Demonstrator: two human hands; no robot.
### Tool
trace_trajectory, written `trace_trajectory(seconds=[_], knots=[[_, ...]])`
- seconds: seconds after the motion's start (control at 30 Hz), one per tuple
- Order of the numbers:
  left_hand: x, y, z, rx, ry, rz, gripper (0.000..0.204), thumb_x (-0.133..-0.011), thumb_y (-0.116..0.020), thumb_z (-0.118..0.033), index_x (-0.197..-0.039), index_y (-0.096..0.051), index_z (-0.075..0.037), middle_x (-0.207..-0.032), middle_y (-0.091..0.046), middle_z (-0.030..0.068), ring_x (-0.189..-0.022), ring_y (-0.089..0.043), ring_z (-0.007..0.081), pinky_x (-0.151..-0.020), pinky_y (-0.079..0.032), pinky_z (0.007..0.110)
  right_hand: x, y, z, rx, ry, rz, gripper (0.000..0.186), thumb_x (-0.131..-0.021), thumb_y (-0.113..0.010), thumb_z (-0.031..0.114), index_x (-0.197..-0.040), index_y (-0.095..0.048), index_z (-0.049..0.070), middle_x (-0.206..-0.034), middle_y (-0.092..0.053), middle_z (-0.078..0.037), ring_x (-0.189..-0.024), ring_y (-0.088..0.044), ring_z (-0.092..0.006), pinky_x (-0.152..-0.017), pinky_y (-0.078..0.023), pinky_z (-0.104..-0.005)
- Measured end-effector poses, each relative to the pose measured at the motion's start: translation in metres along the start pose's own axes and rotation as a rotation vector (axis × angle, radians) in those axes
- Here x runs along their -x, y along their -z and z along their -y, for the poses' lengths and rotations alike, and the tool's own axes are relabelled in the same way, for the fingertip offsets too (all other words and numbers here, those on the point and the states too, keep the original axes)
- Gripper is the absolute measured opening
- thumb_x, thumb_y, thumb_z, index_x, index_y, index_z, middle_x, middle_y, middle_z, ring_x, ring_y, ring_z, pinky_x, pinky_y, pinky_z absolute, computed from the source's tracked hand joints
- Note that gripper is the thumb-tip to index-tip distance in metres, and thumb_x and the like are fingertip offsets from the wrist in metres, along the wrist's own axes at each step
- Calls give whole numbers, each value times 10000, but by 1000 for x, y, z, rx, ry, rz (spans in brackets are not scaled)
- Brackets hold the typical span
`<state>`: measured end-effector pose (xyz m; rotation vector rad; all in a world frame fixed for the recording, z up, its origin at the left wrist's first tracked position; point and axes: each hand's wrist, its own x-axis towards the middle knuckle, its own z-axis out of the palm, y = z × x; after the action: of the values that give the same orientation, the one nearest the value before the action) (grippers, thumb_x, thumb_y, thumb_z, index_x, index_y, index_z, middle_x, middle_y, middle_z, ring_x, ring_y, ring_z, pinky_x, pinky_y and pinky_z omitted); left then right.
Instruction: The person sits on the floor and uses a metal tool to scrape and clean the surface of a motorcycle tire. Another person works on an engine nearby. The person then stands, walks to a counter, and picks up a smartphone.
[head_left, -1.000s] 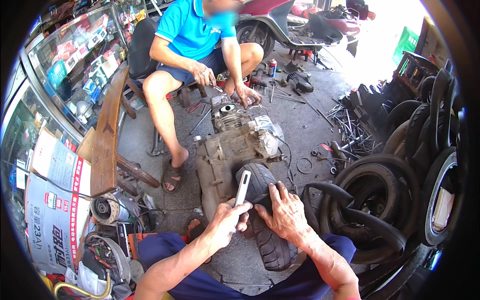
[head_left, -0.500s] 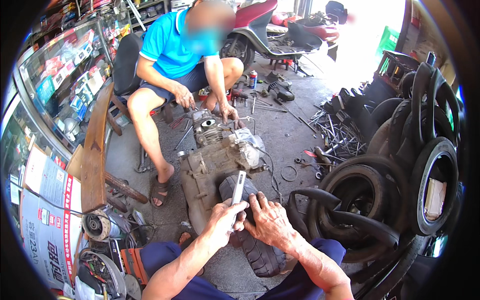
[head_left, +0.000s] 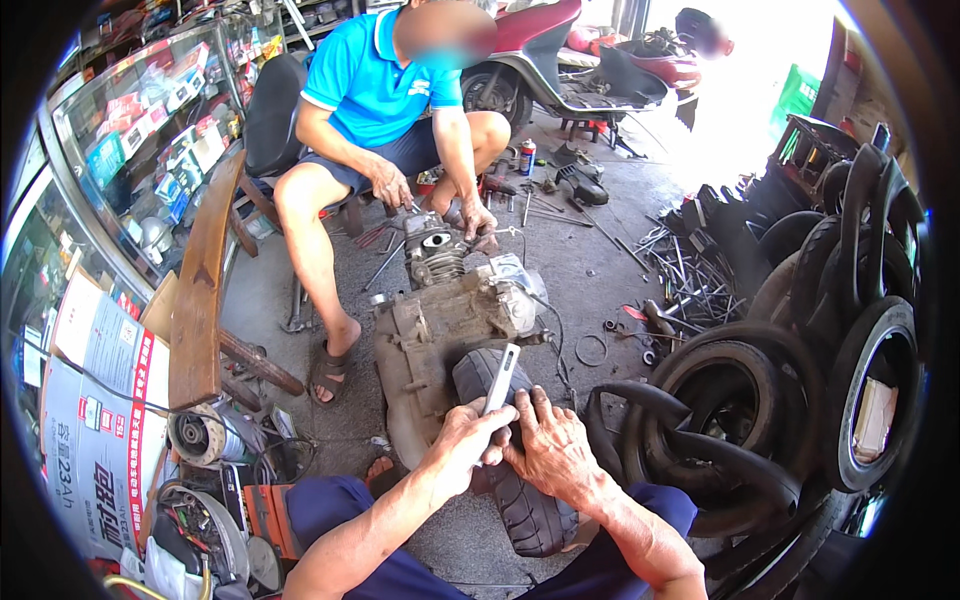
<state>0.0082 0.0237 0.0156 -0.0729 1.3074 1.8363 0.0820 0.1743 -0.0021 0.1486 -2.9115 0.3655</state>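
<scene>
My left hand [head_left: 468, 442] is closed around a silver, flat-sided tool handle [head_left: 502, 378], its rounded end pointing up and away from me. Its other end is hidden by my hands. My right hand [head_left: 553, 442] lies palm-down on the black tyre [head_left: 535, 518] between my knees, fingers stretched forward, thumb near my left fingers. The tyre is attached at the near side of a dirty grey scooter engine [head_left: 430, 345]. Across from me, a person in a blue shirt [head_left: 365, 80] sits with both hands at the far end of the engine, by the cylinder.
Tyres and inner tubes [head_left: 720, 400] are piled at the right. Beyond them lies a heap of metal tools [head_left: 690, 270]. A wooden bench [head_left: 203, 290] and a cardboard box [head_left: 95, 430] stand at the left, before a glass cabinet [head_left: 130, 150]. A red scooter [head_left: 530, 50] is parked behind.
The whole scene has shifted slightly right and down in the picture. My hands keep nearly the same hold and place on the tool and tyre.
</scene>
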Motion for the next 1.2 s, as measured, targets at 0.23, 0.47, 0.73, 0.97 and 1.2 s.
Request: trace_trajectory(seconds=[0.23,0.47,0.73,0.97,1.2], knots=[[-3,6,-10,92,3,-9,174,-971,-614,-175,-1017,-620,-7,-687,-568,18,-486,-460,70,-446,-390,215,1,-1,-2,-6,-11,37,719,-899,-623,452,-1350,-438,-76,-1280,-529,-350,-935,-648,-442,-815,-502,-494],[-28,34,-60,360,-125,-153,245,-1008,-533,-194,-1034,-602,40,-655,-566,33,-468,-446,106,-494,-411,263,-2,3,2,-31,-26,34,763,-933,-565,535,-1359,-434,-84,-1293,-522,-358,-988,-631,-464,-858,-486,-504],[8,10,-12,-95,93,32,198,-980,-599,-214,-963,-616,-17,-665,-558,10,-472,-466,58,-422,-387,202,-2,1,-4,-41,-15,43,761,-895,-631,489,-1354,-434,-85,-1290,-520,-355,-984,-641,-455,-849,-498,-501],[4,4,3,-258,-18,-1,238,-973,-600,-247,-1000,-619,-11,-649,-569,3,-502,-487,44,-419,-369,210,-2,2,-1,-30,-30,90,793,-866,-660,452,-1380,-401,-94,-1325,-488,-370,-1030,-623,-463,-875,-486,-507],[7,-1,10,-308,-108,-33,215,-977,-603,-225,-1035,-617,-19,-645,-561,-9,-520,-494,43,-445,-381,213,-1,2,0,-31,-19,78,797,-853,-671,430,-1383,-396,-99,-1327,-480,-381,-1030,-617,-460,-882,-476,-512]])
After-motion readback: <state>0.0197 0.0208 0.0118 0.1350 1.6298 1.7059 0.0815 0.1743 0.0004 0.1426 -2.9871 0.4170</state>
